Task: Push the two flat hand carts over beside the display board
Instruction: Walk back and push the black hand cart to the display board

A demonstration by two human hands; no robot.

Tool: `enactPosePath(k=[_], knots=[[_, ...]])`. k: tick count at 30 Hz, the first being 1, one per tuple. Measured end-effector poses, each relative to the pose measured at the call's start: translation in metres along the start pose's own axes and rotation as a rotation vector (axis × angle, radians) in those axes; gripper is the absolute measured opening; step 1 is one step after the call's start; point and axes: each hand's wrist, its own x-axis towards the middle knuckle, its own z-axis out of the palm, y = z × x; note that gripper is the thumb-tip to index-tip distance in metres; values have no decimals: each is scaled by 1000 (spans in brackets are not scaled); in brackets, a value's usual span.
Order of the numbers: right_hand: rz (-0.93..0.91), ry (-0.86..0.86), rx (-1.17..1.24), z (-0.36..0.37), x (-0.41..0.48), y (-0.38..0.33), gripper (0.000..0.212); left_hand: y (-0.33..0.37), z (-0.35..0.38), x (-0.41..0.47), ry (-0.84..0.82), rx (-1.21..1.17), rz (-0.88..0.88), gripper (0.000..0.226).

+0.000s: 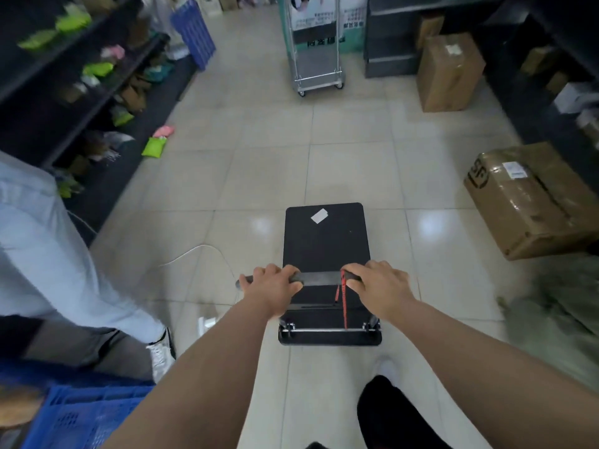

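Note:
A black flat hand cart (325, 241) stands on the tiled floor just in front of me, a white label on its deck and a red cord hanging from its handle bar (319, 278). My left hand (272, 286) grips the left end of the bar and my right hand (381, 286) grips the right end. Far down the aisle a second, silver flat cart (319, 68) stands with its handle upright, right in front of a green and white display board (324, 17).
Dark shelves with green packets line the left; a person in light clothes (48, 254) stands at my near left beside a blue crate (81, 413). Cardboard boxes (531, 199) (449, 72) sit along the right. A white cable (194, 254) lies on the floor.

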Motion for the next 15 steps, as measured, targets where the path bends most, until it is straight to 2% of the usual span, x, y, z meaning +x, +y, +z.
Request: enactPosePath(k=[6,15], knots=[[13,-69,18,-51,105,25,28,30,-45,92,22,-48,-40,31],[28,-4,-12,-101,243,35,27,36,-115,228,11,-96,2,31]])
